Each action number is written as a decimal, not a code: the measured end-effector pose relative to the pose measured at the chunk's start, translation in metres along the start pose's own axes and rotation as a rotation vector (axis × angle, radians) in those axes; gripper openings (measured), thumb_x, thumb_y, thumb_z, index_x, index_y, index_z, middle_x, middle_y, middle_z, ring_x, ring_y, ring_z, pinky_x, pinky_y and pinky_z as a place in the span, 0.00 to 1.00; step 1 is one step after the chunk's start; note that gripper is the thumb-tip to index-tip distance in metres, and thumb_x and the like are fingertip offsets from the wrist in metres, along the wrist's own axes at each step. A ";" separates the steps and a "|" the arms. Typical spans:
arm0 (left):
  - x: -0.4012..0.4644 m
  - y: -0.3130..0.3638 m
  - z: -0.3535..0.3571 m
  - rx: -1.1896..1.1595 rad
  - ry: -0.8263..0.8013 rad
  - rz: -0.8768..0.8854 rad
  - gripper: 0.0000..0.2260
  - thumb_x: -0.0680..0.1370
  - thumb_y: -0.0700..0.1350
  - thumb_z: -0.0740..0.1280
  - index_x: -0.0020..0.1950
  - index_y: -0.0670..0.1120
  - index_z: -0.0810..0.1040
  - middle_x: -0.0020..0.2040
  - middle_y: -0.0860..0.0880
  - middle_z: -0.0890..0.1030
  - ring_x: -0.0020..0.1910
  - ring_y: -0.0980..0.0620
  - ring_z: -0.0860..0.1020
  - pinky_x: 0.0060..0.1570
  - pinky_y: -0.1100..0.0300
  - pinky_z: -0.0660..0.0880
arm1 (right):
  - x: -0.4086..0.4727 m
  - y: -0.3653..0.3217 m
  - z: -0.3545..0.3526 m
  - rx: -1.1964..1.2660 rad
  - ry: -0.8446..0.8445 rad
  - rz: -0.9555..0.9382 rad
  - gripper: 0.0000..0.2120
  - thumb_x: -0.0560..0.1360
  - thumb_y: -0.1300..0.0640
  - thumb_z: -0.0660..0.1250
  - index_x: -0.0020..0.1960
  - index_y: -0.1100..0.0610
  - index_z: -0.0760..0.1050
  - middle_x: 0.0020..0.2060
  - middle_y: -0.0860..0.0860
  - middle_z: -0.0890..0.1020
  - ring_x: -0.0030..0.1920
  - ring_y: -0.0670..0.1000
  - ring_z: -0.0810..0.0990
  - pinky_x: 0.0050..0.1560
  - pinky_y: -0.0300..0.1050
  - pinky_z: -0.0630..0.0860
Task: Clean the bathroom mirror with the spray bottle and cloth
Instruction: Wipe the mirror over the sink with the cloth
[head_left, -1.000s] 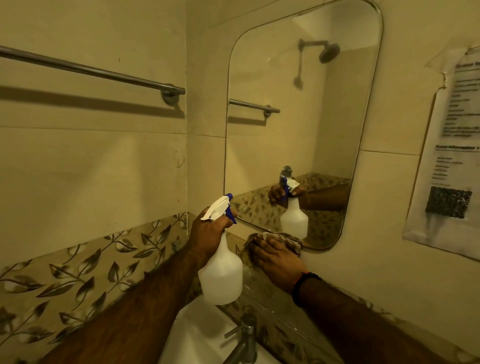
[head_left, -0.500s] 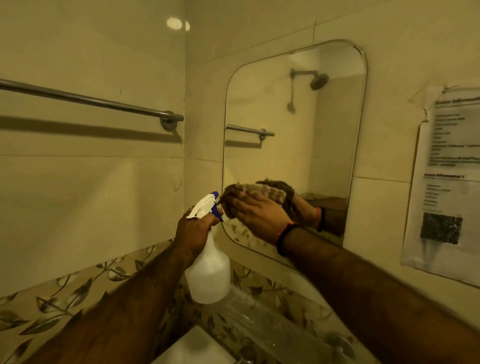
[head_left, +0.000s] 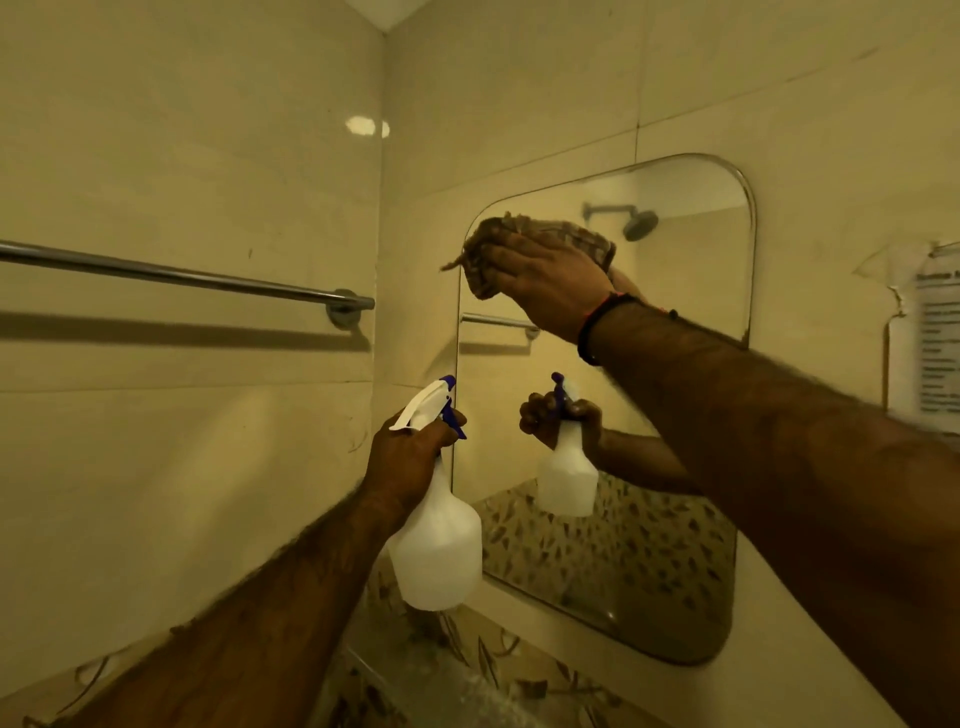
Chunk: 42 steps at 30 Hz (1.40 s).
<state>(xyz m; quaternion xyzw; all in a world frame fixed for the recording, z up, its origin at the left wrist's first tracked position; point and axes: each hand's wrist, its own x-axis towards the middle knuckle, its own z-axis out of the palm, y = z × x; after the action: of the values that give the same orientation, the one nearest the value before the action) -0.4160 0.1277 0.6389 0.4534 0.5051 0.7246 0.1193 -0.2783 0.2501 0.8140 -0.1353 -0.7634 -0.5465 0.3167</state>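
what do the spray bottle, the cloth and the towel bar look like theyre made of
Spray bottle: looks like matte translucent white plastic, with a blue trigger. Cloth: soft woven fabric, brownish, frayed threads hanging at its left edge. Towel bar: apparently polished metal, judging by its bright highlights.

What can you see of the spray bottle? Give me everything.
The spray bottle is white, plastic by the look of it, with a wide rounded body narrowing to a slim neck, a white spray head and a blue nozzle and trigger. It is roughly upright, nozzle toward the mirror, just off the mirror's lower left edge. The left hand is wrapped around the neck, a finger at the trigger. Nothing else touches it. Its reflection shows in the glass. Fill level is unreadable.
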 end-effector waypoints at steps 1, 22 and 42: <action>0.004 -0.001 0.000 -0.007 0.000 -0.002 0.12 0.73 0.40 0.67 0.46 0.57 0.80 0.47 0.51 0.82 0.46 0.51 0.77 0.45 0.56 0.71 | 0.005 0.005 0.000 -0.002 0.008 0.008 0.25 0.78 0.66 0.61 0.73 0.54 0.67 0.75 0.54 0.66 0.76 0.56 0.59 0.76 0.55 0.55; 0.023 -0.023 -0.007 0.033 -0.003 -0.005 0.18 0.73 0.39 0.67 0.63 0.45 0.76 0.53 0.45 0.82 0.53 0.44 0.77 0.45 0.57 0.71 | 0.054 0.024 0.018 -0.136 -0.091 0.123 0.23 0.80 0.58 0.58 0.75 0.52 0.64 0.75 0.52 0.65 0.77 0.57 0.56 0.76 0.58 0.51; -0.022 -0.047 -0.001 0.074 0.028 -0.078 0.09 0.64 0.49 0.66 0.41 0.60 0.81 0.39 0.56 0.82 0.42 0.56 0.76 0.38 0.62 0.69 | -0.016 -0.118 0.073 0.101 -0.260 -0.045 0.23 0.80 0.56 0.54 0.75 0.51 0.64 0.75 0.50 0.64 0.76 0.56 0.57 0.76 0.57 0.52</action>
<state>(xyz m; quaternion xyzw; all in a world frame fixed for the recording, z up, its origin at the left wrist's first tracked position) -0.4175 0.1348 0.5877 0.4273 0.5506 0.7064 0.1233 -0.3557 0.2760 0.7005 -0.1717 -0.8273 -0.4922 0.2094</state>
